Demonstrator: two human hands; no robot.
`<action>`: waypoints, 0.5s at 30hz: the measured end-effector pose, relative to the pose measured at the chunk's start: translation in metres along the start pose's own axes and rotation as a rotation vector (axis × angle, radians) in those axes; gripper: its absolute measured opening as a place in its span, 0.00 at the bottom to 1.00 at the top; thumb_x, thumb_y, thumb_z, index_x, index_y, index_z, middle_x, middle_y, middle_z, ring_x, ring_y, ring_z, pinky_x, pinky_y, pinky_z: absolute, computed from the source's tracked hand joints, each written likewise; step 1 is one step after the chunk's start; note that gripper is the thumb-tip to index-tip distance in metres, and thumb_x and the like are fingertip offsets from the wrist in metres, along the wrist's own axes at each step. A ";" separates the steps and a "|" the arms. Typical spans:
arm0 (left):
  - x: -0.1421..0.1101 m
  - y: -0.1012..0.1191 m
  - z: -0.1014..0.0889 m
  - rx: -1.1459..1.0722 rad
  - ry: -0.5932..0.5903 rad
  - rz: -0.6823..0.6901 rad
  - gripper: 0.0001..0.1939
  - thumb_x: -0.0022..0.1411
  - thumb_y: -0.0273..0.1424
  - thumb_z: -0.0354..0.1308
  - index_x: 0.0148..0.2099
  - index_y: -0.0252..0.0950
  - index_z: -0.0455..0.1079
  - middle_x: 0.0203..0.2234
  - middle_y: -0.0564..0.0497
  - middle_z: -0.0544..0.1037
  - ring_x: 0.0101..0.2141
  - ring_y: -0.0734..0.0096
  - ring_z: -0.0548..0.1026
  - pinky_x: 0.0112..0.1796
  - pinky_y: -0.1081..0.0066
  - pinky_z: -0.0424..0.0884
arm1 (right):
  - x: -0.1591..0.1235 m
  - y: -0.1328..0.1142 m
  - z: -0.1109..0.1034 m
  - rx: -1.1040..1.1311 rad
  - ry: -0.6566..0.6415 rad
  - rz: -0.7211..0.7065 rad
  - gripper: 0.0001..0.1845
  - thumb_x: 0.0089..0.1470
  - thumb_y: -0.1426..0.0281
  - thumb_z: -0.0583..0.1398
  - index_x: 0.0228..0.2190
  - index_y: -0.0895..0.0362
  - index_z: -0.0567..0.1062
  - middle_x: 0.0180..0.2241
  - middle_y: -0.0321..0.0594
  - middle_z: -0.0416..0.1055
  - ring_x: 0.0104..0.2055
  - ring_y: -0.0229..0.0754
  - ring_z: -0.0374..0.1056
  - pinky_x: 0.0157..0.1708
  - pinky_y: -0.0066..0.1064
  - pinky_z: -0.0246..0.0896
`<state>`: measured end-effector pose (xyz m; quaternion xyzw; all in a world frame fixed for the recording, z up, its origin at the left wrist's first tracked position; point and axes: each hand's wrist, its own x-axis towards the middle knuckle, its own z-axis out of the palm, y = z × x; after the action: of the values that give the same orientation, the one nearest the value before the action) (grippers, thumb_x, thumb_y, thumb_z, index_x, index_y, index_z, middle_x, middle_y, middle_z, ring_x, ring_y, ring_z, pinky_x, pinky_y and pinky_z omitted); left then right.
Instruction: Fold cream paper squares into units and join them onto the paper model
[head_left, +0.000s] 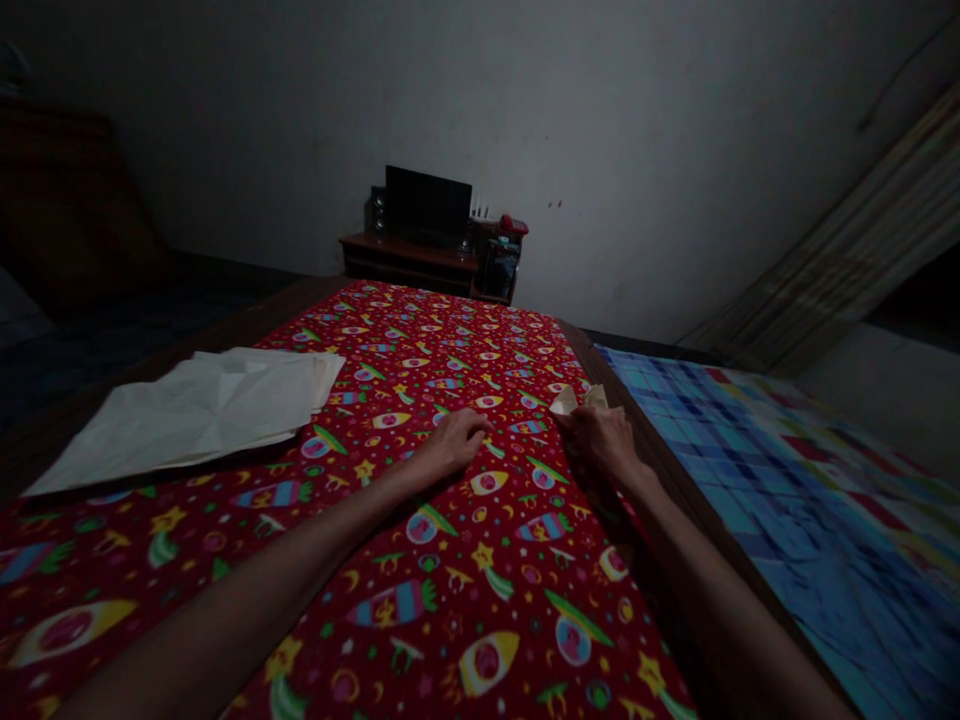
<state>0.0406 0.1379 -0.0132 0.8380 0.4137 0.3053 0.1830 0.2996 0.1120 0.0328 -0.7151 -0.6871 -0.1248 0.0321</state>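
Note:
My right hand [609, 440] is closed around a small cream piece of folded paper [564, 402] near the right edge of the red patterned cloth [480, 545]. Pointed paper corners stick out past the fingers; the rest of the folded shape is hidden by the hand. My left hand [450, 442] rests on the cloth to the left of it, holding nothing, its fingers loosely bent and the thumb a little apart. Further left lies a stack of creased whitish paper sheets [202, 405], spread unevenly, with fold lines across the top sheet.
Brown wooden edging [660, 440] borders the cloth. To the right, lower down, is a blue checked sheet [750, 480]. A dark screen [427, 205] with speakers stands on a low wooden stand [409, 258] by the far wall. A wooden cabinet [67, 190] is at left, a curtain [840, 230] at right.

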 end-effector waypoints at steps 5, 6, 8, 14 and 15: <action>-0.001 -0.004 0.003 -0.010 0.002 0.032 0.13 0.59 0.26 0.49 0.41 0.34 0.73 0.36 0.47 0.75 0.39 0.68 0.73 0.42 0.71 0.67 | -0.003 0.004 0.000 0.038 0.058 0.000 0.19 0.60 0.58 0.49 0.43 0.52 0.75 0.34 0.44 0.75 0.36 0.44 0.71 0.28 0.27 0.53; -0.001 -0.005 0.003 -0.012 0.003 0.039 0.13 0.59 0.26 0.49 0.41 0.34 0.73 0.36 0.47 0.75 0.39 0.69 0.73 0.42 0.72 0.67 | -0.004 0.008 -0.001 0.044 0.086 0.015 0.20 0.60 0.59 0.48 0.46 0.51 0.73 0.36 0.44 0.75 0.37 0.45 0.70 0.29 0.28 0.54; -0.002 -0.007 0.003 -0.018 0.005 0.050 0.13 0.59 0.26 0.48 0.41 0.34 0.73 0.37 0.48 0.75 0.39 0.70 0.73 0.42 0.73 0.67 | -0.004 0.021 -0.005 0.045 0.147 0.069 0.22 0.61 0.60 0.46 0.49 0.53 0.71 0.39 0.47 0.74 0.38 0.46 0.70 0.31 0.29 0.56; -0.002 -0.007 0.003 -0.033 0.010 0.066 0.13 0.59 0.25 0.48 0.39 0.34 0.74 0.35 0.47 0.75 0.38 0.68 0.73 0.41 0.71 0.67 | 0.003 0.078 0.001 0.164 0.183 -0.044 0.22 0.54 0.66 0.55 0.49 0.60 0.70 0.46 0.53 0.70 0.42 0.49 0.68 0.34 0.32 0.60; -0.002 -0.006 0.003 -0.035 0.009 0.069 0.13 0.59 0.25 0.48 0.38 0.33 0.74 0.35 0.47 0.75 0.38 0.68 0.73 0.41 0.71 0.67 | 0.004 0.083 0.005 0.182 0.161 -0.070 0.21 0.52 0.68 0.56 0.48 0.60 0.72 0.44 0.51 0.71 0.41 0.48 0.69 0.34 0.31 0.61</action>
<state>0.0383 0.1396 -0.0197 0.8470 0.3798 0.3225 0.1851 0.3829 0.1124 0.0394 -0.6725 -0.7153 -0.1199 0.1472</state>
